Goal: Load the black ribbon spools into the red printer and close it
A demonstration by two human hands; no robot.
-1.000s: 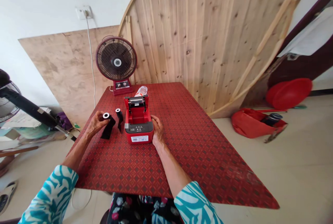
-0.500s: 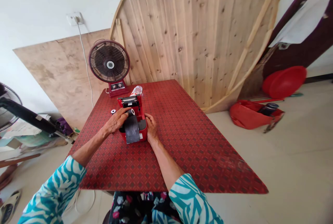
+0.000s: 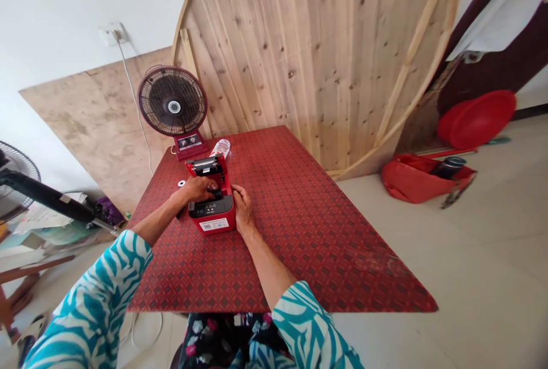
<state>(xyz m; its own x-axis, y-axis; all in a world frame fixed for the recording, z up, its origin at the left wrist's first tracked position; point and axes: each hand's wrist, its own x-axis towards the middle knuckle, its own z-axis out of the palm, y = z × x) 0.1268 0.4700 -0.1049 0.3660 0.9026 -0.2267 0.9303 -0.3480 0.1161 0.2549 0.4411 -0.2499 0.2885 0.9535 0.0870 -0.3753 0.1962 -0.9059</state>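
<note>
The left hand curls over a black roll, gripping it down inside the open red label printer, which stands near the far end of the bench. The right hand rests half-open against the printer's right side.

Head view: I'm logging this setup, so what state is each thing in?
Red label printer: lid open, raised.
Black roll: in the compartment, partly hidden.
Left hand: over the roll.
Right hand: against the printer's right side.
Plastic bottle: lying on its side.
White ring: lying flat.
</note>
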